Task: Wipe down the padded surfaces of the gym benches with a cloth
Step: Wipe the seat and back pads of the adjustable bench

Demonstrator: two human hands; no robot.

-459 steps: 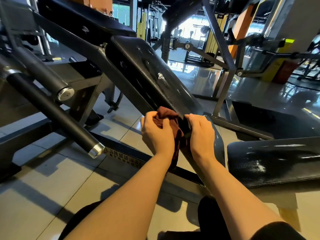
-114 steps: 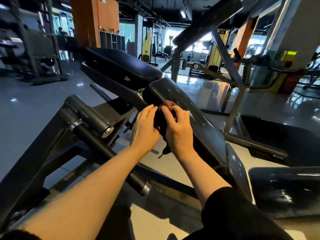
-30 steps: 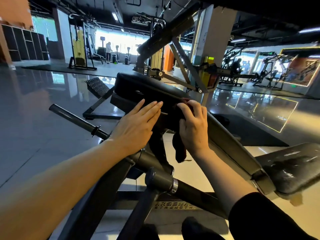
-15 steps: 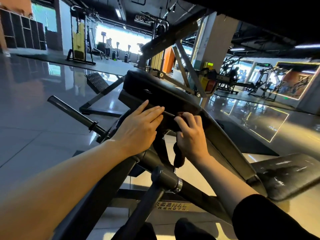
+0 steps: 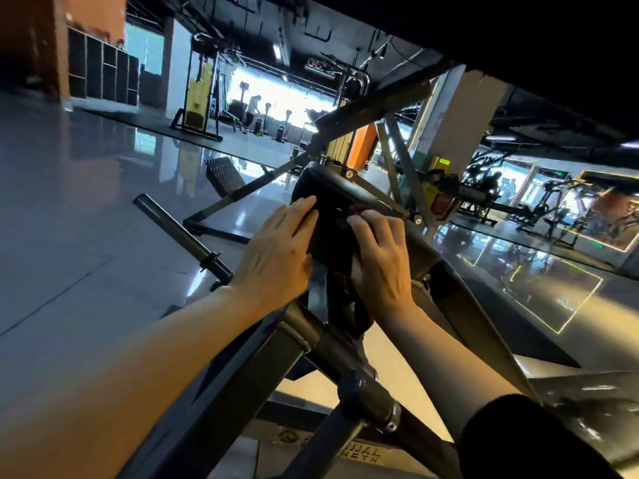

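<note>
fingers [image 5: 363, 226] over cloth [image 5: 359, 314], on pad [image 5: 332, 191]

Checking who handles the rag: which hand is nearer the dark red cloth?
Right. The right hand presses the dark red cloth against the black padded bench pad; the left hand rests flat on the pad beside it, off the cloth.

Smooth black vinyl pad [image 5: 332, 188], matt metal frame [image 5: 363, 392], glossy tiled floor [image 5: 86, 219]
</note>
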